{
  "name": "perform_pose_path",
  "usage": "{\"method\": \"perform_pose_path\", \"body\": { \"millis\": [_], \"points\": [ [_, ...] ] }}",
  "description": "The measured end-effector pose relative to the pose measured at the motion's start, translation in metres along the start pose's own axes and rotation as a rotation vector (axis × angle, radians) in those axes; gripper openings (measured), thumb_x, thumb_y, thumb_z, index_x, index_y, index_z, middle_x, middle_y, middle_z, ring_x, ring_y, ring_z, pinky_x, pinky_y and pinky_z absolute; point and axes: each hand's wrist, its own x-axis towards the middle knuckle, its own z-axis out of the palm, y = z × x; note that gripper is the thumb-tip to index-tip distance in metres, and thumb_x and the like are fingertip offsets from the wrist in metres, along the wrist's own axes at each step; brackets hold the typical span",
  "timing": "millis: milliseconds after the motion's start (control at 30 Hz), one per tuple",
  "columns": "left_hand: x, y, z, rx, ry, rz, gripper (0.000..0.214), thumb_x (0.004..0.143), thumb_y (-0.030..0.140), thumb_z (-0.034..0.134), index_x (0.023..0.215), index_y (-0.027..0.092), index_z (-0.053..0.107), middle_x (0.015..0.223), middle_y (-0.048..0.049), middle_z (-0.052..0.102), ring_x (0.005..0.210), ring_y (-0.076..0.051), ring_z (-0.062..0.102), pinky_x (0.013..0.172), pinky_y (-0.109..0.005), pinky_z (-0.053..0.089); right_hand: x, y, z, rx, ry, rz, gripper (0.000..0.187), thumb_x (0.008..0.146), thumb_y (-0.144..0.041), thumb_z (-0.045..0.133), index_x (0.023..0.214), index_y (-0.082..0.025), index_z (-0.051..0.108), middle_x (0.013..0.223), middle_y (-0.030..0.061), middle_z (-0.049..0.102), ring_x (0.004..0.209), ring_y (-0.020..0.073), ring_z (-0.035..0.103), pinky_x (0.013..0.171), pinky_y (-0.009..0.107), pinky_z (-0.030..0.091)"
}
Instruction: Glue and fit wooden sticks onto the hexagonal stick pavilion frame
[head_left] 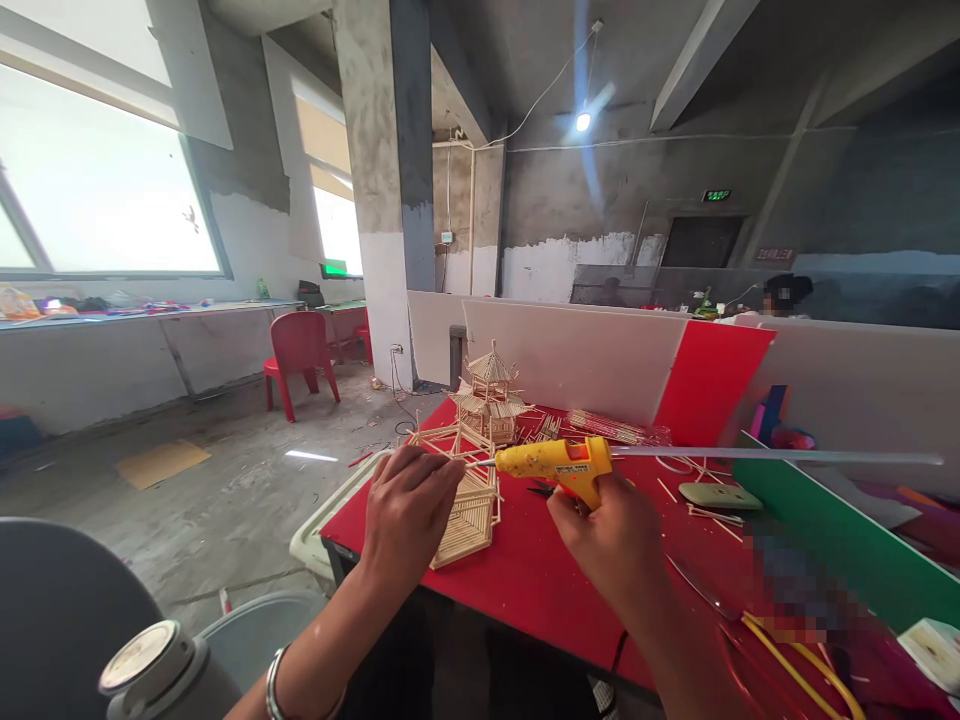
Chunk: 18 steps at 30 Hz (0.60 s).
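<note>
Glue gun (pixel 553 460) — yellow, dark-flecked, long translucent stick (pixel 750 454) jutting behind

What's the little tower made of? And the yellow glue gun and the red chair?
Tower: probably wood, pale and unpainted, because thin separate sticks show in its roofs.
Glue gun: likely hard plastic, bright yellow, with a smooth moulded body.
Chair: looks like plastic too, evenly red, with back and legs seemingly one piece.

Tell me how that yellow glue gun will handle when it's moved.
The yellow glue gun is probably light: the right hand holds it level by the handle. Its body should feel stiff, looking like molded plastic. It may swing awkwardly, since a long glue stick juts far out behind.
</note>
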Motion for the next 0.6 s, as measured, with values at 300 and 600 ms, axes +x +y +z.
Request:
{"method": "perform_pose_path", "body": {
  "millis": [300, 600],
  "points": [
    [-0.0011, 0.0002, 0.0020, 0.049, 0.001, 0.035, 0.019, 0.081, 0.020, 0.075, 0.092, 0.034, 0.081, 0.085, -0.0047, 0.078, 0.087, -0.025, 0.060, 0.089, -0.035, 0.040, -0.0008, -0.0007, -0.0024, 0.025, -0.014, 0.029, 0.015, 0.076, -0.030, 0.051, 0.077, -0.021, 0.062, 0.056, 0.0003, 0.057, 0.051, 0.0191, 0.055, 0.050, 0.027, 0.038],
    [0.0004, 0.0021, 0.0027, 0.289, 0.018, 0.315, 0.015, 0.090, 0.015, 0.065, 0.097, 0.024, 0.075, 0.085, -0.0037, 0.077, 0.082, -0.022, 0.058, 0.075, -0.035, 0.044, -0.0009, 0.0010, -0.0026, 0.045, -0.052, 0.067, 0.016, 0.075, -0.030, 0.049, 0.077, -0.020, 0.062, 0.055, 0.0006, 0.056, 0.052, 0.0197, 0.055, 0.050, 0.028, 0.038]
  ]
}}
